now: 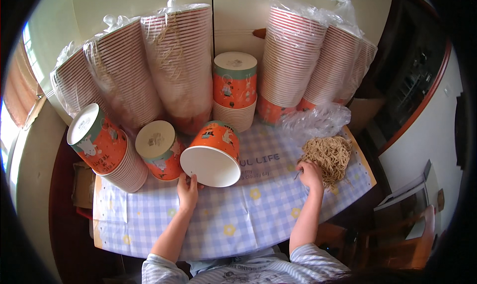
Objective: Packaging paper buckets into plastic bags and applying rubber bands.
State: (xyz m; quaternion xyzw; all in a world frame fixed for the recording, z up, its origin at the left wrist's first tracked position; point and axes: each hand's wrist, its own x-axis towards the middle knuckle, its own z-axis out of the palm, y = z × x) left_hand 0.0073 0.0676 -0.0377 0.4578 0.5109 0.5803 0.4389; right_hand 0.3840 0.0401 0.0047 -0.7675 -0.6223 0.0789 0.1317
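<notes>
My left hand (188,193) grips the lower rim of an orange paper bucket (214,135), its thumb at the rim. The bucket lies tilted with its white open mouth (211,167) turned toward me. At the left edge of a tangled heap of beige cords (328,157), my right hand (311,175) has its fingers closed. A thin dark bit shows by those fingertips, too small to name. Just left of the held bucket, another orange bucket (158,147) stands upside down.
Tall bagged stacks of paper buckets (176,60) line the back left, with more bagged stacks (293,55) at the back right. Unbagged stacks stand at the back middle (235,90) and left (107,150). Crumpled clear plastic (318,121) lies behind the cords on the checked tablecloth (238,217).
</notes>
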